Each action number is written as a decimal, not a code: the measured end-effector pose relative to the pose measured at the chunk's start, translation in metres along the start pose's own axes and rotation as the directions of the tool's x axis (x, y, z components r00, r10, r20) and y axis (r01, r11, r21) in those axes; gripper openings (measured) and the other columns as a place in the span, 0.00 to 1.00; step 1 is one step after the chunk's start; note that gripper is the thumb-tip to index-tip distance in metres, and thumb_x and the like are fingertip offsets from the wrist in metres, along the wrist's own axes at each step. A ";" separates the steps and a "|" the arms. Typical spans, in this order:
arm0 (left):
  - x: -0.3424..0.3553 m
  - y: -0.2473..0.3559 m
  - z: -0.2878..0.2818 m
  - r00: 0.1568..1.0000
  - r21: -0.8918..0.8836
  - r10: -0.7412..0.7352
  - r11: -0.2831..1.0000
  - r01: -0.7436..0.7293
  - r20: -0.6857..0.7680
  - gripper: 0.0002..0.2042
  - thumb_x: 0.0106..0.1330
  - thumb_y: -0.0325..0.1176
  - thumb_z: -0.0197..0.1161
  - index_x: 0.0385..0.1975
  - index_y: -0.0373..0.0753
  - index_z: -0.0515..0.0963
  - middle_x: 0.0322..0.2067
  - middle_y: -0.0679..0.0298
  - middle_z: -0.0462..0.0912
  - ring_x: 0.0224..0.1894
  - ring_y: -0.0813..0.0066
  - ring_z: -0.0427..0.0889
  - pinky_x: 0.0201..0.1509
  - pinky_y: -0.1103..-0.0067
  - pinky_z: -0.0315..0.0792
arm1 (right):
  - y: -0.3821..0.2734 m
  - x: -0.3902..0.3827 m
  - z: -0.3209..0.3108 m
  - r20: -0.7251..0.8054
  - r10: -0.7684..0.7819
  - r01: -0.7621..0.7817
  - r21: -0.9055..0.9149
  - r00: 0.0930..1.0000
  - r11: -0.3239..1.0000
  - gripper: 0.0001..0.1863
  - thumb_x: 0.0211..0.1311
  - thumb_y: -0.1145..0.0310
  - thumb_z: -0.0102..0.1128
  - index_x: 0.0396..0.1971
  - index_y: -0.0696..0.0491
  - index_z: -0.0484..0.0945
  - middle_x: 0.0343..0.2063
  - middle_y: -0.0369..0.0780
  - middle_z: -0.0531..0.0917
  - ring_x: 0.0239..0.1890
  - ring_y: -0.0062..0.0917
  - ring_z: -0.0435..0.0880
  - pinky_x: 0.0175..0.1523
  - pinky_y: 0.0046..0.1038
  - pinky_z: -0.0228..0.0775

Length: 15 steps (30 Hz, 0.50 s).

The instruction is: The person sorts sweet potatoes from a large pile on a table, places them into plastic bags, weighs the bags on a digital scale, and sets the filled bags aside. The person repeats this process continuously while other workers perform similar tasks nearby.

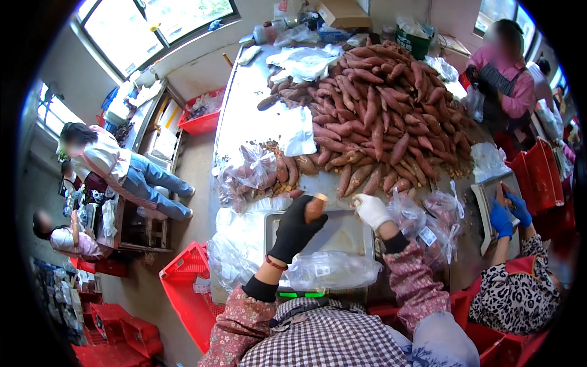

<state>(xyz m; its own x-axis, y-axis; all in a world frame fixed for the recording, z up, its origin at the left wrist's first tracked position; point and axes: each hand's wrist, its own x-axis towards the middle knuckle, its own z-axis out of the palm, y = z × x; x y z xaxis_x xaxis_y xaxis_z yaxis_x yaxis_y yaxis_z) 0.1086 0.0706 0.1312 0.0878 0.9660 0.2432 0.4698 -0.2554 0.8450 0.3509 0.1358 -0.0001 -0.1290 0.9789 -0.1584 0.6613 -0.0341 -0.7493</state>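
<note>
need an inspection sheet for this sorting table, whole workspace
surface: metal table, mostly covered; scale pan at the near edge
job's things: sweet potato over the pan; big sweet potato pile
clutter: filled plastic bags, empty bags, white cloths, boxes at the far end
grips: left hand, black glove, shut on the sweet potato; right hand, white glove, at the pile's near edge, grip unclear
cables: nothing seen
surroundings: red crates on the floor, other people around the table, windows
</note>
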 end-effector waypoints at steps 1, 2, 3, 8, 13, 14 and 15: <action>-0.001 -0.019 -0.002 0.973 -0.148 -0.229 0.962 0.227 0.008 0.24 0.59 0.35 0.69 0.54 0.35 0.72 0.41 0.61 0.81 0.41 0.70 0.81 0.48 0.74 0.74 | -0.013 -0.007 -0.001 -0.030 -0.021 0.022 0.043 0.999 0.999 0.15 0.61 0.65 0.53 0.46 0.50 0.80 0.35 0.50 0.83 0.40 0.45 0.83 0.45 0.42 0.75; 0.002 -0.039 -0.015 0.877 -0.617 -0.412 0.631 0.471 0.248 0.24 0.65 0.35 0.62 0.60 0.34 0.68 0.47 0.56 0.79 0.47 0.66 0.80 0.53 0.73 0.73 | -0.026 -0.014 -0.005 -0.062 -0.038 0.043 0.086 0.997 0.995 0.15 0.61 0.66 0.53 0.47 0.50 0.80 0.36 0.50 0.83 0.40 0.45 0.83 0.45 0.41 0.75; -0.001 -0.068 -0.015 0.836 -0.825 -0.403 0.269 0.497 0.372 0.23 0.68 0.35 0.58 0.60 0.34 0.68 0.50 0.53 0.77 0.51 0.65 0.78 0.56 0.73 0.72 | -0.045 -0.028 -0.010 -0.073 -0.096 0.101 0.073 0.993 0.992 0.16 0.62 0.69 0.53 0.49 0.51 0.78 0.37 0.49 0.84 0.40 0.40 0.84 0.45 0.37 0.76; 0.004 -0.077 0.001 0.951 -0.461 -0.135 0.850 0.255 0.278 0.21 0.72 0.36 0.49 0.62 0.33 0.65 0.60 0.50 0.70 0.62 0.64 0.72 0.66 0.71 0.66 | -0.110 -0.065 -0.021 -0.204 -0.373 0.405 0.143 0.905 0.903 0.25 0.59 0.81 0.53 0.58 0.52 0.73 0.44 0.46 0.84 0.47 0.32 0.85 0.50 0.28 0.76; 0.000 -0.043 0.013 0.823 -0.922 -0.426 -0.083 0.378 0.376 0.18 0.72 0.31 0.49 0.60 0.36 0.66 0.61 0.53 0.70 0.63 0.67 0.70 0.67 0.71 0.66 | -0.136 -0.065 -0.025 -0.234 -0.333 0.364 0.105 0.914 0.925 0.28 0.54 0.84 0.53 0.58 0.53 0.72 0.47 0.48 0.82 0.49 0.36 0.83 0.51 0.32 0.76; -0.006 -0.061 0.019 0.893 -0.928 -0.348 0.134 0.348 0.285 0.18 0.72 0.31 0.50 0.59 0.36 0.65 0.60 0.53 0.70 0.63 0.66 0.70 0.67 0.72 0.67 | -0.138 -0.063 -0.024 -0.250 -0.372 0.393 0.042 0.894 0.918 0.28 0.54 0.81 0.54 0.58 0.51 0.72 0.44 0.47 0.82 0.44 0.38 0.83 0.47 0.34 0.76; -0.014 -0.096 0.036 0.968 -0.817 -0.207 0.529 0.230 0.138 0.18 0.72 0.31 0.51 0.59 0.35 0.65 0.60 0.53 0.70 0.62 0.66 0.71 0.66 0.72 0.68 | -0.137 -0.061 -0.022 -0.265 -0.409 0.418 -0.023 0.873 0.908 0.28 0.54 0.78 0.55 0.58 0.50 0.72 0.42 0.47 0.83 0.40 0.40 0.84 0.43 0.36 0.76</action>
<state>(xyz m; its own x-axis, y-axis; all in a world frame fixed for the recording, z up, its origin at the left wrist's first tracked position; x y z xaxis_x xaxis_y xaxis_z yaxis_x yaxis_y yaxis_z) 0.0936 0.0833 0.0296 0.1093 0.9940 -0.0054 -0.4488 0.0542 0.8920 0.2845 0.0856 0.1262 -0.1872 0.9222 0.3385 0.5638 0.3830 -0.7317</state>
